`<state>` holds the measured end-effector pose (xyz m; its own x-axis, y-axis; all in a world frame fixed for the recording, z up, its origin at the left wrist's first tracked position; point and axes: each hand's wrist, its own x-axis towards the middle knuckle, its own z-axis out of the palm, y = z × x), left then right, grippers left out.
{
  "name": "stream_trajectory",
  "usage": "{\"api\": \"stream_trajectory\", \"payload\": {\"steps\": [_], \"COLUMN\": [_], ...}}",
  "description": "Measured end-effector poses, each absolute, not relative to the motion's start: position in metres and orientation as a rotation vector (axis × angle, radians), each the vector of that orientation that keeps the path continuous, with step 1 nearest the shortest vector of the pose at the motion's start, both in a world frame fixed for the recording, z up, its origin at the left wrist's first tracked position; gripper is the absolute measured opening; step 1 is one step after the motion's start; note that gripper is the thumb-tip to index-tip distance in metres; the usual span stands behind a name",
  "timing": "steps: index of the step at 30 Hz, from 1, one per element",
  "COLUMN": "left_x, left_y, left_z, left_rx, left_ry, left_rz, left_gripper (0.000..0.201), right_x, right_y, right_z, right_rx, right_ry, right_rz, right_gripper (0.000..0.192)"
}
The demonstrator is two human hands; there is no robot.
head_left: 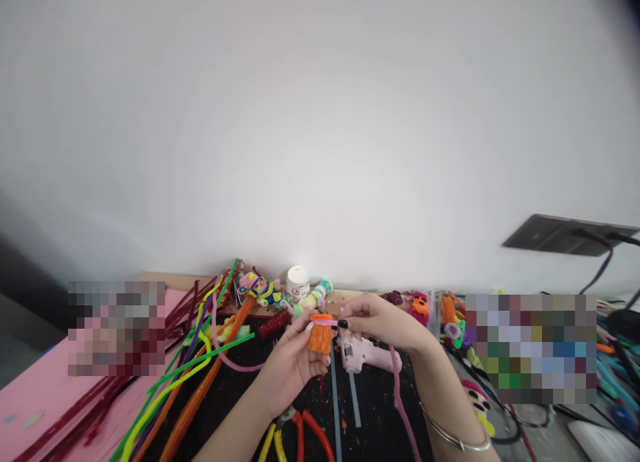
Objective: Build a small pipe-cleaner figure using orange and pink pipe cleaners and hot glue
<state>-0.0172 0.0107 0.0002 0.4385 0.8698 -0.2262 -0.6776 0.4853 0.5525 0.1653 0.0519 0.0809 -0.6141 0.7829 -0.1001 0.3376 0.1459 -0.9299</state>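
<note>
The left hand (293, 359) holds an orange roll (320, 337) upright, its grip clamped on the roll's lower body from the left side. The right hand (383, 322) comes in from the right, fingers pinched together on a pink stem (399, 389) at the roll's top edge. The stem's near end lies across the top of the roll, and its long axis trails down and to the right, under the right wrist. So the roll sits between both hands, touching each, the left one bearing it. Just below and right of the roll lies a glue gun (363, 355) on the dark surface (373, 409). Loose stems (200, 375) fan out to the left; pliers (300, 435) lie near the left forearm.
</note>
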Motion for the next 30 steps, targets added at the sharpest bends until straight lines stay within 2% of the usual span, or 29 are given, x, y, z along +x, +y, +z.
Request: {"api": "stream_trajectory", "payload": {"steps": [8,21,27,30], "left_x": [-0.021,-0.025,-0.027,-0.028], "left_y": [0.008,0.005,0.007,0.008], "left_z": [0.001,-0.001,-0.006,-0.005], "left_rx": [0.367,0.410,0.394,0.382], "left_ry": [0.421,0.259,0.248,0.256], "left_rz": [0.942,0.803,0.825,0.828], "left_gripper": [0.054,0.046,0.034,0.039], "right_x": [0.171,0.175,0.172,0.170], "right_y": [0.055,0.058,0.055,0.055], "right_z": [0.075,0.063,0.070,0.072], "right_rx": [-1.092,-1.015,-1.011,-1.013], "right_ry": [-2.033,-1.885,-1.856,-1.830], "right_rz": [1.610,1.807,1.856,1.852], "right_gripper": [0.023,0.021,0.021,0.019]}}
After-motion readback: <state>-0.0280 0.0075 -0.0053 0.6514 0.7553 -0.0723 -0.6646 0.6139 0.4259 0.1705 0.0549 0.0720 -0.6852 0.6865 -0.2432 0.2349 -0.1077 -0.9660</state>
